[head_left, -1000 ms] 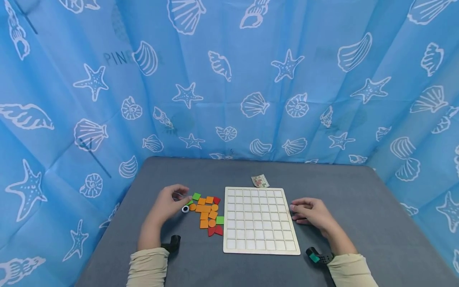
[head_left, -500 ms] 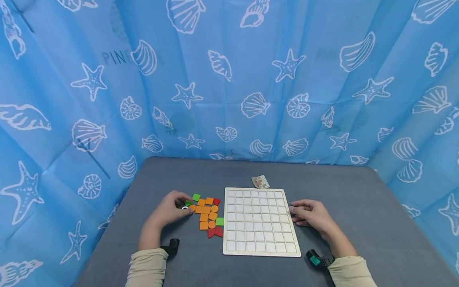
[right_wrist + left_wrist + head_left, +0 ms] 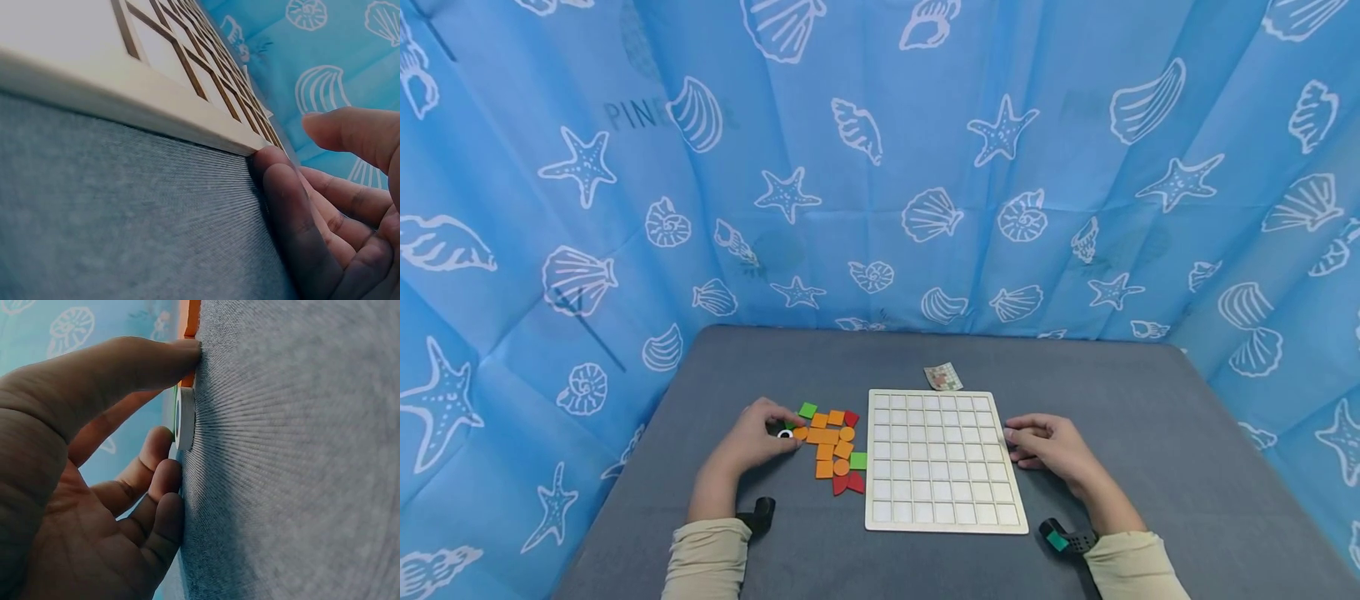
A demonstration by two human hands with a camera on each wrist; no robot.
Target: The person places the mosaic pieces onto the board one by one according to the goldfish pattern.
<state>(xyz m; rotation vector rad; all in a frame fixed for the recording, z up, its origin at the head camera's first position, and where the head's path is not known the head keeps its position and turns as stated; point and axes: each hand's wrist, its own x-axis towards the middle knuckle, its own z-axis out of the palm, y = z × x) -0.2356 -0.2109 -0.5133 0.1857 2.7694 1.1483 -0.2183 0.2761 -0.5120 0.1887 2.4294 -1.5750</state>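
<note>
Toward the left edge of the table (image 3: 775, 357), an orange disc (image 3: 801, 433) was rim-pinched by the left hand (image 3: 758, 433), presumably for grip, the right hand (image 3: 1051, 446) left slack.

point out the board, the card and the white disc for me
board (image 3: 937, 451): head view, a cell near its middle
card (image 3: 943, 377): head view, middle of its printed face
white disc (image 3: 187, 419): left wrist view, its side edge

A blue curtain (image 3: 865, 75) printed with white shells (image 3: 929, 215) and starfish (image 3: 1002, 132) hangs behind a grey, cloth-textured table (image 3: 1075, 375); faint lettering (image 3: 632, 116), apparently starting "PIN", shows upper left.
</note>
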